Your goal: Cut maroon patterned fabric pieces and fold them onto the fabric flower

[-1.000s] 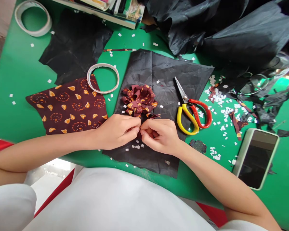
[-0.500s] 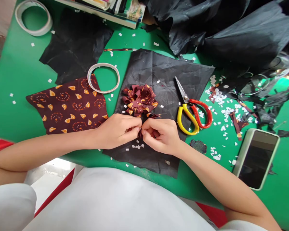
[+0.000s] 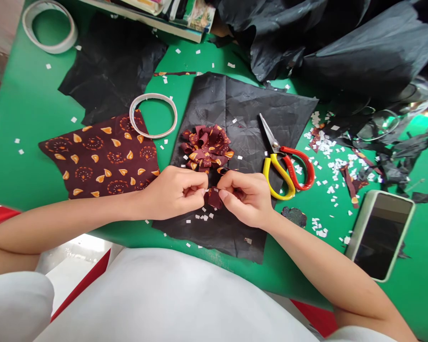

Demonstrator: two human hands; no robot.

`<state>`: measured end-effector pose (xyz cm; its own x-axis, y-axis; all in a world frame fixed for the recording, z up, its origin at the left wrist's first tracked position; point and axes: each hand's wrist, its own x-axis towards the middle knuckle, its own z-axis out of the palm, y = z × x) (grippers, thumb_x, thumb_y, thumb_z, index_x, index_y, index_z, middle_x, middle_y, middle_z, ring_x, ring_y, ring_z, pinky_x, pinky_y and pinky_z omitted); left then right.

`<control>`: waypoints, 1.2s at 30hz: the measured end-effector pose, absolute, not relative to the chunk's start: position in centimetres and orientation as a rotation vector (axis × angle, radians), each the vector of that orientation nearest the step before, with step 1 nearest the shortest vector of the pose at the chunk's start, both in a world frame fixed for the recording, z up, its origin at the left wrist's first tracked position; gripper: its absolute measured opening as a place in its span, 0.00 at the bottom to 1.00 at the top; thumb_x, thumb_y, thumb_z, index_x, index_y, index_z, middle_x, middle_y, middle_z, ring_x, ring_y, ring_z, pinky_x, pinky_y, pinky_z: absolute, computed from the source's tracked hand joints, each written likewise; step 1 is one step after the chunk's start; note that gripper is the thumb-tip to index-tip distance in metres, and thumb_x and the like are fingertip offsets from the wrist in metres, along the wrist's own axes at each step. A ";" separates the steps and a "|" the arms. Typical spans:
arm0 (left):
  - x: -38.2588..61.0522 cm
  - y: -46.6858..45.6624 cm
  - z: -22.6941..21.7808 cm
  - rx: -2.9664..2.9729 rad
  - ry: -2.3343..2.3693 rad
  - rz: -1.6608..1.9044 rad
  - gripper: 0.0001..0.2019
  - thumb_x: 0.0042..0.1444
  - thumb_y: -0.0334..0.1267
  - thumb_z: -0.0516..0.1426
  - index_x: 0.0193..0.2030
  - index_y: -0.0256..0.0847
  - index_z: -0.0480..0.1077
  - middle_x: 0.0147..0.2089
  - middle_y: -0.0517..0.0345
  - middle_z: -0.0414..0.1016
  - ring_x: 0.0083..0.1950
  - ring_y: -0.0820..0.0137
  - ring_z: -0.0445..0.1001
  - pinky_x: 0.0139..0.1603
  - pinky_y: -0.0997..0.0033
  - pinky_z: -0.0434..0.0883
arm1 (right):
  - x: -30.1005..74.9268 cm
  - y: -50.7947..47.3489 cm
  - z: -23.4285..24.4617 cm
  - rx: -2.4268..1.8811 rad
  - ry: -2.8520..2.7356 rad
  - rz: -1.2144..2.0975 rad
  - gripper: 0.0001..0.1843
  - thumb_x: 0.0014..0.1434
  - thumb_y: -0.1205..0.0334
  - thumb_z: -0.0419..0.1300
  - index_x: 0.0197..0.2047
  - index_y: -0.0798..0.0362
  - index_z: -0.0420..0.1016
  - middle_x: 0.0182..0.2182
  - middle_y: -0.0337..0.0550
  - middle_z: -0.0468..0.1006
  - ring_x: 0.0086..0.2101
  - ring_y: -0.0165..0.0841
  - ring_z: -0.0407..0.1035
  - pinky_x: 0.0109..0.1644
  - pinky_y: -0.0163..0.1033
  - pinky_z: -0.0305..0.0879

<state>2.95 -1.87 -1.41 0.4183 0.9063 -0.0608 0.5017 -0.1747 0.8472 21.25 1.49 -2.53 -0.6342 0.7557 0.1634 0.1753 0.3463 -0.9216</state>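
My left hand [image 3: 178,194] is closed in a pinch, with a tiny white bit at its fingertips. Facing it across a small gap, my right hand [image 3: 248,195] pinches a small maroon patterned piece [image 3: 214,198], partly hidden by its fingers. Small white flecks show on that piece. Just above both hands, a maroon flower of looped strips [image 3: 207,148] rests on a black sheet [image 3: 231,237]. Scissors [image 3: 275,148] with one yellow and one red handle lie slightly open to the right of my right hand. Left of my left hand is a maroon patterned sheet [image 3: 103,159].
Two tape rolls, a thin one [image 3: 132,116] and a thicker one [image 3: 28,28], lie at the left. A phone [image 3: 381,237], white paper bits [image 3: 324,142] and dark scraps [image 3: 395,171] are at the right. Black sheeting [image 3: 371,52] is heaped behind, near books [image 3: 178,31].
My hands have moved apart from fingertips touching, the right one going slightly right. The small maroon piece between them now shows more. The flower and scissors have stayed put.
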 end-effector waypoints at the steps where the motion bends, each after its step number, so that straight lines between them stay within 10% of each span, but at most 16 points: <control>1: 2.9 -1.9 -1.5 1.832 1.193 0.600 0.07 0.49 0.28 0.51 0.22 0.38 0.59 0.18 0.68 0.56 0.21 0.81 0.55 0.23 0.81 0.54 | 21.3 1.5 -2.5 -0.811 -2.003 1.305 0.09 0.51 0.70 0.53 0.21 0.54 0.61 0.13 0.29 0.58 0.15 0.19 0.47 0.17 0.27 0.45; 10: 2.8 -1.8 -1.6 1.903 1.002 0.507 0.15 0.49 0.32 0.54 0.18 0.38 0.52 0.16 0.68 0.51 0.19 0.81 0.52 0.22 0.77 0.52 | 21.4 1.4 -2.8 -0.884 -1.820 1.403 0.09 0.55 0.65 0.54 0.23 0.54 0.63 0.15 0.30 0.59 0.15 0.20 0.47 0.18 0.29 0.45; 19: 2.6 -2.0 -1.4 1.575 1.063 0.692 0.14 0.49 0.37 0.59 0.39 0.38 0.59 0.33 0.65 0.63 0.19 0.86 0.61 0.19 0.81 0.60 | 21.2 1.3 -3.0 -0.761 -1.876 1.187 0.05 0.55 0.69 0.56 0.28 0.53 0.69 0.15 0.31 0.67 0.15 0.20 0.54 0.18 0.27 0.52; 36: 2.7 -1.6 -2.0 1.203 1.083 0.996 0.06 0.56 0.31 0.55 0.34 0.39 0.59 0.25 0.69 0.66 0.17 0.84 0.67 0.17 0.85 0.66 | 21.1 1.1 -2.6 -0.864 -1.997 1.069 0.05 0.56 0.71 0.56 0.29 0.54 0.69 0.14 0.30 0.68 0.14 0.18 0.55 0.18 0.26 0.52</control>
<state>2.71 -1.58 -2.00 0.2063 0.9734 -0.0999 -0.0184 0.1060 0.9942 21.09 1.06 -2.61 -0.5309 0.8045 0.2662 0.2248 0.4367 -0.8711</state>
